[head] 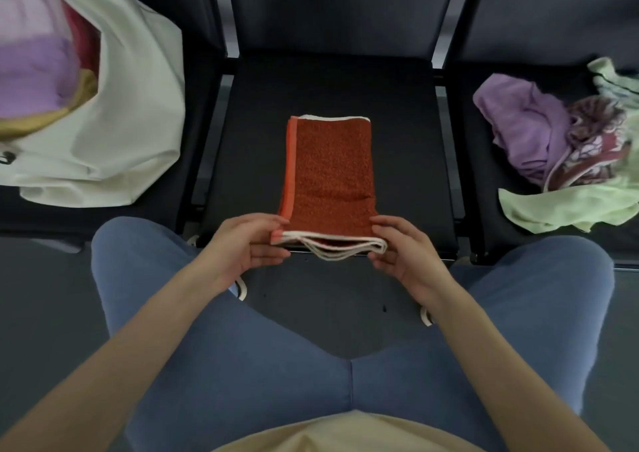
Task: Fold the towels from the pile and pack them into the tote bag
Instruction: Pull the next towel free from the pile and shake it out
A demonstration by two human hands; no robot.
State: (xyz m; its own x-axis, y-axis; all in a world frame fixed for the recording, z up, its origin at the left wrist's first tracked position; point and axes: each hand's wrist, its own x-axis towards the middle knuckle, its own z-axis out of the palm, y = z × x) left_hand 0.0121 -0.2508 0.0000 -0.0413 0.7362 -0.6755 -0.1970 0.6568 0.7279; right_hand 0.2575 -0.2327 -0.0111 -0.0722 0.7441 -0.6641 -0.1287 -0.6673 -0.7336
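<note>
- tote (114, 133) sits on the left seat, white, slumped open toward the camera; folded towels show inside its mouth, a lilac one (34, 61) on top, something red behind and a tan edge below.
- left hand (247, 246) pinches the near left corner of the red towel (332, 168), thumb on top, fingers curled under the layers.
- red towel lies folded into a long narrow strip on the middle seat (397, 106), running away from the person; an orange band lines its left edge, white hems show at both ends, and the near end's layers sag slightly over the seat's front edge between the hands.
- right hand (403, 249) holds the near right corner the same way, thumb above, fingers curled beneath.
- pile (560, 147) lies on the right seat, well apart from the red towel: a crumpled lilac towel, a dark red patterned one beside it, and pale green ones under and behind.
- knees in blue trousers (276, 365) fill the foreground.
</note>
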